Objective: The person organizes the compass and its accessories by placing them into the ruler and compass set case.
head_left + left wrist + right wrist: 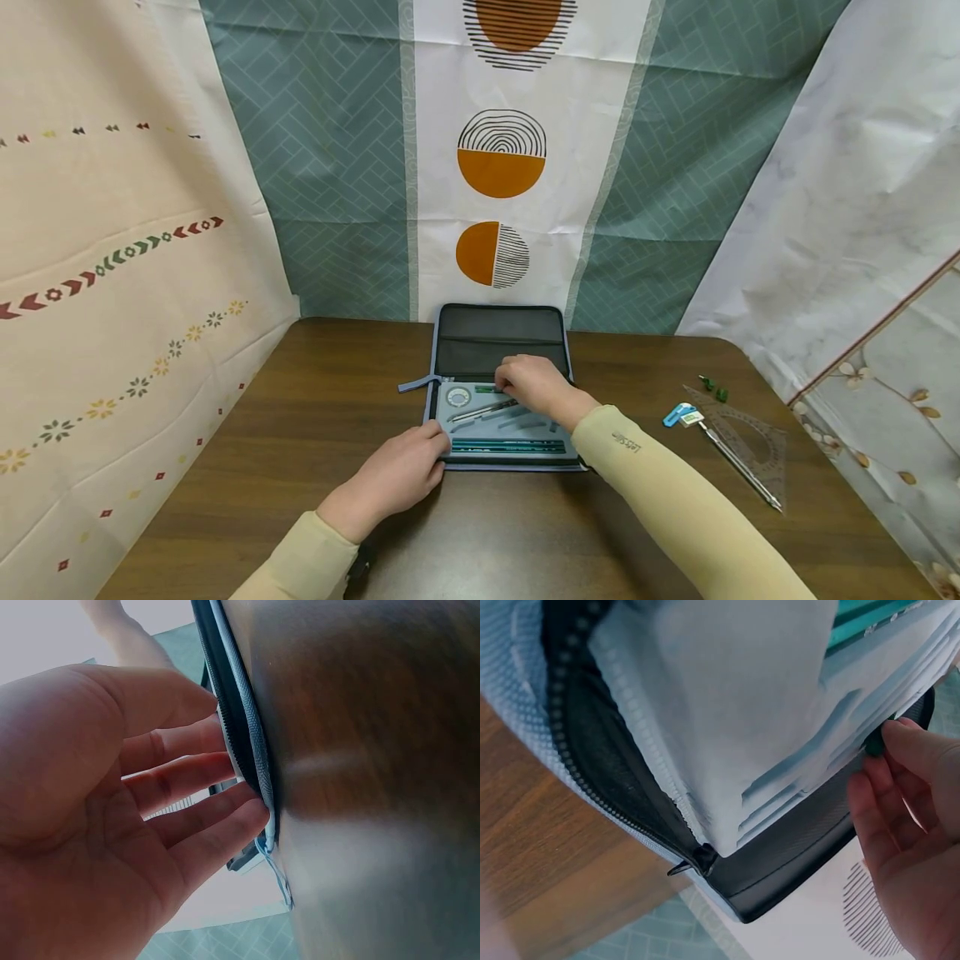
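Observation:
A zippered stationery case (501,340) lies unfolded on the table, its pale grey tray (457,417) facing up. My right hand (534,385) reaches over the tray's back part. In the right wrist view, its thumb and fingertips pinch a small dark green piece (874,742) at the tray's far edge; its kind is mostly hidden by the fingers. My left hand (401,471) rests against the case's front left corner, fingers extended along the zipper edge (244,727). The tray holds dark green pencils (506,446), a silver compass (483,411) and a round white item (458,397).
To the right lie a clear set square (750,437), a silver pen-like tool (742,467), a blue and white eraser (680,415) and small green pieces (721,394). A strap (417,384) sticks out left of the case. Patterned cloth (337,167) hangs behind the table.

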### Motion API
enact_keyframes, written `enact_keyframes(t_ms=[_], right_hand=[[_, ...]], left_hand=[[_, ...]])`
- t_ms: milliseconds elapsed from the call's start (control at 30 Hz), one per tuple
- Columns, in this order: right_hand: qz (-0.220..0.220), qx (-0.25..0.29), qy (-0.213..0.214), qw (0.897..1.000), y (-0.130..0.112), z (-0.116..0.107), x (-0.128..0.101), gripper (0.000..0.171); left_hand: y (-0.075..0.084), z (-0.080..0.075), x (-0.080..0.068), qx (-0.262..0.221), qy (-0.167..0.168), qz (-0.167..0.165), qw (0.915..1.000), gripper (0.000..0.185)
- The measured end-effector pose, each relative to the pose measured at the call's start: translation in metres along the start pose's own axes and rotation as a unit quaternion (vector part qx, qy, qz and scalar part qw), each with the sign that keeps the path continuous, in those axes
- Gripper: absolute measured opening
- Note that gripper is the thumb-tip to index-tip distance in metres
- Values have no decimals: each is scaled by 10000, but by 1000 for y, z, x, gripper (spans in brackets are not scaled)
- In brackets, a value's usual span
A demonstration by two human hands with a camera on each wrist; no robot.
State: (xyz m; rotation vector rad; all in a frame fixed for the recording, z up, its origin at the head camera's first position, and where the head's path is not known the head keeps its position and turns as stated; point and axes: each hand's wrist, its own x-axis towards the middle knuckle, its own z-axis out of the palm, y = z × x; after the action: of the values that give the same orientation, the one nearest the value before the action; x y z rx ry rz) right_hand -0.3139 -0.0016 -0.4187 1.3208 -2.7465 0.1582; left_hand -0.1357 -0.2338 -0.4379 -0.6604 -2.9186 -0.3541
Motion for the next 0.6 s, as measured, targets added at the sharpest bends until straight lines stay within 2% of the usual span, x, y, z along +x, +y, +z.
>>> enact_keyframes(t_ms=[600], right_hand=[[10, -66, -15, 10000, 0, 5, 0, 11]], left_hand=[[1, -2, -1, 3, 35, 63, 10000, 14]])
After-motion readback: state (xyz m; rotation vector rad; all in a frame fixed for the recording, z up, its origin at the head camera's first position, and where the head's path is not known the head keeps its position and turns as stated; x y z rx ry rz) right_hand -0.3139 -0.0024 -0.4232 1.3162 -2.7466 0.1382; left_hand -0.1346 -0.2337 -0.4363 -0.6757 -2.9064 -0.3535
